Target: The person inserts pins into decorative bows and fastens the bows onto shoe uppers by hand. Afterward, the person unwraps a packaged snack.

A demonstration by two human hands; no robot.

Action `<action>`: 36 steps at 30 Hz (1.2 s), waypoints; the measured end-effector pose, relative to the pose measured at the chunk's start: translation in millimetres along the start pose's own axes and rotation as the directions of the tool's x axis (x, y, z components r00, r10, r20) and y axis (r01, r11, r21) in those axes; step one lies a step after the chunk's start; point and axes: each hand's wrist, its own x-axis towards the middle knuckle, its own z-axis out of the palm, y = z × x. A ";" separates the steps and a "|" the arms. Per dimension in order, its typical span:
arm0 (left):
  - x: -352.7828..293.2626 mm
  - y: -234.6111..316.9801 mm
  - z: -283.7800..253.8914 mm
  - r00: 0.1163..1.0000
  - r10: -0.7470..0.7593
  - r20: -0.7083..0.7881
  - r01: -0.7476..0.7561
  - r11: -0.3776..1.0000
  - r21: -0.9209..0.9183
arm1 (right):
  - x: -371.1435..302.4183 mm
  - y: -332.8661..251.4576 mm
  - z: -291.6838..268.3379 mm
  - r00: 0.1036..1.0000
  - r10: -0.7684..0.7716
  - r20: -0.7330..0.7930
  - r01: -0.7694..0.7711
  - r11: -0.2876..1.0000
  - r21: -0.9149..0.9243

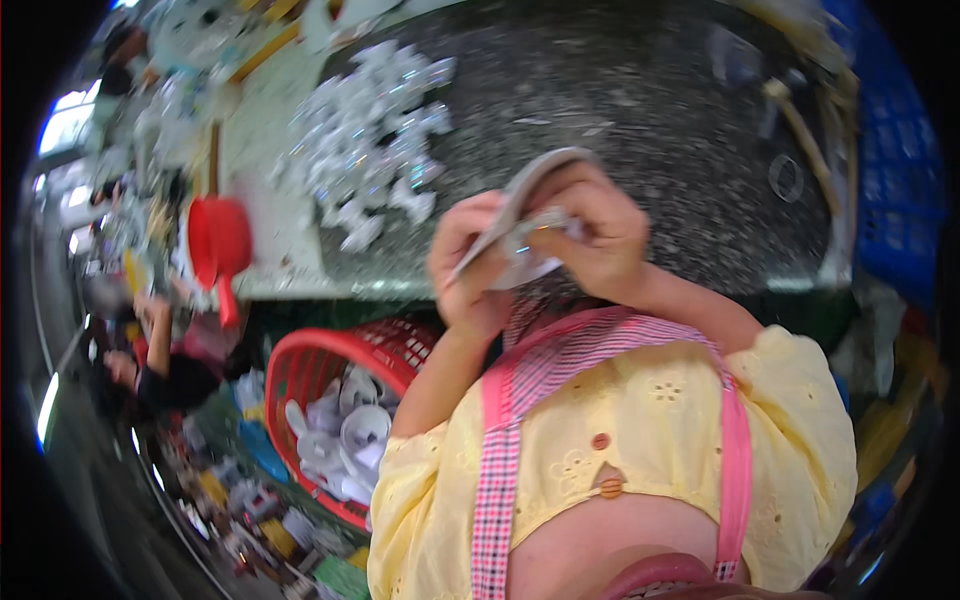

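My left hand and my right hand meet in front of my chest, over the near edge of the dark worktop. Between them is a pale, thin, curved white piece, tilted, with its rounded edge upward. My left hand is closed on its lower left end. The bent fingers of my right hand pinch a small shiny iridescent piece against its inner side. Motion blur and the fingers hide the exact kind of both. Left of my hands, a loose pile of small iridescent white pieces lies on the worktop.
The dark speckled mat covers much of the table. A red plastic scoop lies left. Below the edge stands a red basket of white parts. A blue crate and a wooden stick are right. Another person is far left.
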 end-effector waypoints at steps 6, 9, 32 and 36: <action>5.8 -4.6 -6.4 0.976 -0.164 -0.143 0.160 0.986 -0.042 | 2.1 -1.0 -10.7 0.998 -0.055 -0.027 0.057 0.996 0.074; 19.5 -1.3 5.6 0.983 -0.144 0.116 0.133 0.986 0.101 | 2.6 -4.9 -20.7 0.995 0.084 -0.062 -0.075 0.987 0.142; 23.6 18.1 30.3 0.967 -0.125 0.223 0.059 0.958 0.281 | 23.5 -5.5 -36.4 0.989 -0.132 0.070 0.145 0.961 -0.234; -2.7 28.9 29.6 0.989 -0.112 0.093 0.088 0.968 0.236 | 0.5 -21.0 -15.0 0.972 -0.206 0.111 0.229 0.937 -0.265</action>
